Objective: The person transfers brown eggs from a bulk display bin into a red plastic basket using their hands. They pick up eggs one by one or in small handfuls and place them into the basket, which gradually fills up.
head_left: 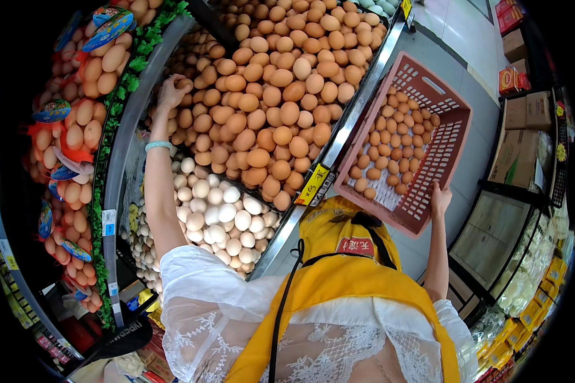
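Note:
My left hand point(170, 93) reaches to the far left side of a big heap of brown eggs point(271, 97). Its fingers curl around one brown egg point(184, 84) at the edge of the heap. Lower right of me, my right hand point(440, 198) grips the rim of a reddish-brown plastic basket point(455, 137). That basket has slotted walls and is tilted, with several brown eggs point(396, 137) lying on its pale bottom. Nearer to me than the brown heap lies a pile of cream-white eggs point(220, 214).
A metal rail point(354, 105) with a yellow price sign point(313, 184) separates the egg display from the basket. Netted bags of eggs point(76, 131) line the left shelf behind green plastic leaves point(118, 102). Cardboard boxes point(517, 153) and shelving stand at the right.

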Motion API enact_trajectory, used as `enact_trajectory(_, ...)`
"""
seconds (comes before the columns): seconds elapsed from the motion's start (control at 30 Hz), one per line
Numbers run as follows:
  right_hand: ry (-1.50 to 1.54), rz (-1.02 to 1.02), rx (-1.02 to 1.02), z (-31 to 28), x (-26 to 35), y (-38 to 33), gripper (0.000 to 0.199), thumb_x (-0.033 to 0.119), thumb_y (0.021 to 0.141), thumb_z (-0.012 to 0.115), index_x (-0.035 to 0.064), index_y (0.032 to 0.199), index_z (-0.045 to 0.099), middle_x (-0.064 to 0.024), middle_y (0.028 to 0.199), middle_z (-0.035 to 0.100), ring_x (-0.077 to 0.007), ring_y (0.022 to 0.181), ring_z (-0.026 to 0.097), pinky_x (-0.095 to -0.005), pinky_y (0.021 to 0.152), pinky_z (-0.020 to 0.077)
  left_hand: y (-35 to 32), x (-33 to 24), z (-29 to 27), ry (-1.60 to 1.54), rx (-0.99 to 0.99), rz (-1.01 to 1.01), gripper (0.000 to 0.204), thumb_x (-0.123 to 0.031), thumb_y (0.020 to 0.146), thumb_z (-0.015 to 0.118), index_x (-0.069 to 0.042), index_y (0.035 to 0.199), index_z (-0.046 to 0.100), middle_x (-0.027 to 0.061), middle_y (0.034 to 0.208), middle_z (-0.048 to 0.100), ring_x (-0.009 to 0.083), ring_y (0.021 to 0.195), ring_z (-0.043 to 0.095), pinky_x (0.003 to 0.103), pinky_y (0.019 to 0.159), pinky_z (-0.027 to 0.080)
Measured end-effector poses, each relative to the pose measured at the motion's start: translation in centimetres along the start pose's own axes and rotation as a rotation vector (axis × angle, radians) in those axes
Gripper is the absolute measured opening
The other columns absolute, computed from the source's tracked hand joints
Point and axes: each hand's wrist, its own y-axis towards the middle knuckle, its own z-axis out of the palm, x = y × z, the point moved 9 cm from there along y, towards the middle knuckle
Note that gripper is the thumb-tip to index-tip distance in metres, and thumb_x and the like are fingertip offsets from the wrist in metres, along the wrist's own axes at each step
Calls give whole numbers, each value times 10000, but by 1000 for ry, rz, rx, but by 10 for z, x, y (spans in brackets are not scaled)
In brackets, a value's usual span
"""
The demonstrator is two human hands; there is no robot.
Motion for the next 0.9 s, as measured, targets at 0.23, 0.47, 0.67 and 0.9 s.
enact_trajectory(0.23, -1, -146, -122, -7, 8, -8, 256, 197, 835, 605, -41, 924, 638, -59, 744, 656, -136, 622, 597, -285, 598, 472, -18, -7, 1, -409, 52, -430, 365, -215, 962, 460, -81, 1298, 498, 82, 1165, 579, 143, 845, 624, 269, 668, 502)
enact_trajectory(0.47, -91, -208, -107, -9, 10, -7, 297, 241, 805, 569, -26, 928, 615, -99, 678, 622, -178, 605, 584, -336, 597, 468, -66, -182, -41, -207, -629, 178, 224, -181, 905, 531, -2, 978, 643, 151, 879, 669, 284, 788, 643, 349, 729, 498)
enact_trajectory(0.67, -128, -110, -141, -6, 19, -9, 329, 267, 775, 594, -18, 930, 651, -213, 833, 665, -337, 811, 655, -403, 746, 493, -172, -463, 120, -553, 206, 610, 204, -167, 857, 572, -15, 985, 618, 155, 904, 634, 245, 745, 641, 329, 641, 501)
enact_trajectory(0.9, -109, -11, -172, -9, 21, -14, 335, 271, 758, 619, -18, 925, 644, -250, 855, 650, -400, 855, 631, -431, 774, 487, -254, -518, 429, 468, 744, 1147, 293, -189, 821, 589, -49, 1078, 579, 153, 1030, 578, 310, 855, 620, 414, 661, 517)
